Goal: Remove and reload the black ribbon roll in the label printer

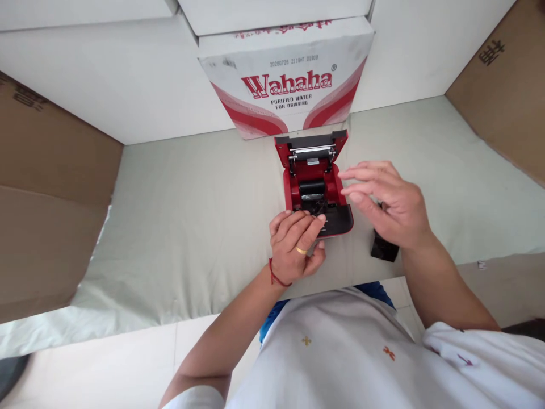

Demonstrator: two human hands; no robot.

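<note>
A small red-and-black label printer [289,190] sits on the cloth with its lid [313,149] raised, showing a roller and a metal bar. Inside its red bay lies a black roll [312,187]. My left hand [293,241], with a ring and a red cord bracelet, grips the printer's front edge, fingers on top and thumb below. Just right of the printer, my right hand [392,204] hovers with fingers stretched out, holding nothing. Partly hidden under that hand is a dark, shiny object [384,247] whose kind I cannot make out.
Pale green cloth [183,227] covers the table. A white-and-red Wahaha water carton [289,79] stands behind the printer, against white boxes [106,74]. Brown cardboard stands at the left [51,199] and right [502,85]. The table's front edge runs near my body.
</note>
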